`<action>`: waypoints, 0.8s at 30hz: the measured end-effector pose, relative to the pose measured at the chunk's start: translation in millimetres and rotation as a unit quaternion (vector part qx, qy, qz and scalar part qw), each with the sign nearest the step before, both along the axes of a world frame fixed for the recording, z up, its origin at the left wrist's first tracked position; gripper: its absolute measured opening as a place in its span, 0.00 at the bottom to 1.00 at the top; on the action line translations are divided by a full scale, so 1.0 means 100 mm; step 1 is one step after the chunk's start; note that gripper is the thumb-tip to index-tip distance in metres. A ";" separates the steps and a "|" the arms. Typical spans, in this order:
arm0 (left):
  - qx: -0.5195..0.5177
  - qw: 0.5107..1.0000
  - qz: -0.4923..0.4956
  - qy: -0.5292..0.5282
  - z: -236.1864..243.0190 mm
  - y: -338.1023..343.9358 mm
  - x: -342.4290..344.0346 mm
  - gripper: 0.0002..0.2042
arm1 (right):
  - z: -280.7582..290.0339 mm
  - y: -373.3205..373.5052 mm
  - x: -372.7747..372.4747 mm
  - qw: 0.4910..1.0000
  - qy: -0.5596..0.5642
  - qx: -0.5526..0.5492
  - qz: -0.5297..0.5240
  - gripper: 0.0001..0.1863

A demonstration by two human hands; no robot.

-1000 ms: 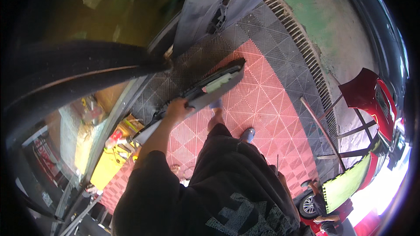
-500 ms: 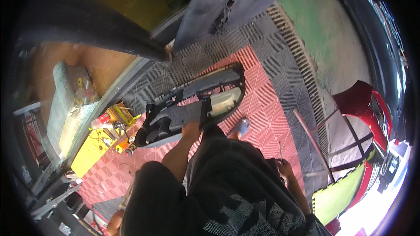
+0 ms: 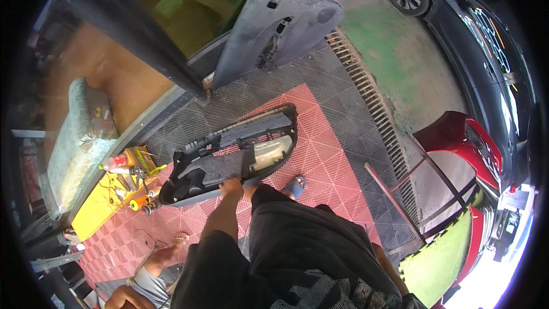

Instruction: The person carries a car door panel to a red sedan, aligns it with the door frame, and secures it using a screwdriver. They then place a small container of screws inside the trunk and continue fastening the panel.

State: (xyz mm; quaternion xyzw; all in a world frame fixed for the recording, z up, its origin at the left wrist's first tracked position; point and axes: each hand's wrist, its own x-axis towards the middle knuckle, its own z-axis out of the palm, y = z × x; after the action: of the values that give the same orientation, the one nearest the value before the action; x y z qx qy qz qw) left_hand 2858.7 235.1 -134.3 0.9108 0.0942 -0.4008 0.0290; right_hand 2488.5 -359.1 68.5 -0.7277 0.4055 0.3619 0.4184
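My left hand (image 3: 231, 186) grips the lower edge of a black car door trim panel (image 3: 229, 154), which hangs tilted in front of me with its inner side up. A pale plastic part sits in its right end. My right hand is hidden behind my dark clothing; only part of that forearm (image 3: 389, 263) shows at the lower right. My foot in a blue sandal (image 3: 295, 185) stands on the red tiled floor (image 3: 337, 154) below the panel.
A grey door panel (image 3: 274, 28) leans upright at the back. A yellow tray (image 3: 108, 194) with tools and bottles lies at the left. Another person's bare leg (image 3: 163, 252) is at the lower left. A floor drain grate (image 3: 372, 103), a red car part on a rack (image 3: 457, 154) and a dark car (image 3: 474, 28) are to the right.
The black trim panel has swung from nearly edge-on to face up and come lower and closer to me. My view has shifted, so the yellow tray and grey panel show more fully.
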 end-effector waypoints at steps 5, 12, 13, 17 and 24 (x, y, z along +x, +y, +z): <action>-0.013 0.999 -0.027 -0.038 0.32 0.01 -0.01 0.17 | 0.14 -0.04 0.28 0.994 0.076 -0.073 0.011 0.18; 0.002 0.996 -0.050 -0.080 0.44 0.13 -0.28 0.18 | 0.05 -0.02 1.04 0.997 0.022 -0.053 0.049 0.16; 0.000 0.995 -0.049 -0.086 0.30 0.18 -0.39 0.18 | 0.00 -0.05 1.06 0.999 0.005 -0.024 0.046 0.15; 0.006 0.998 -0.044 -0.044 0.18 0.08 -0.67 0.18 | 0.04 -0.12 1.35 0.996 0.020 -0.032 0.084 0.18; -0.022 0.998 -0.039 -0.049 0.09 0.08 -0.77 0.17 | 0.24 -0.24 1.58 0.970 0.053 -0.075 0.226 0.20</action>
State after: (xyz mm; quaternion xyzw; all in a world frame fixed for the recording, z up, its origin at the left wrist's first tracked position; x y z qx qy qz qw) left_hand 2781.4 242.9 -125.3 0.9316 0.0478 -0.3583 0.0378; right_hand 2646.6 -383.3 92.2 -0.8096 0.2779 0.4535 0.2484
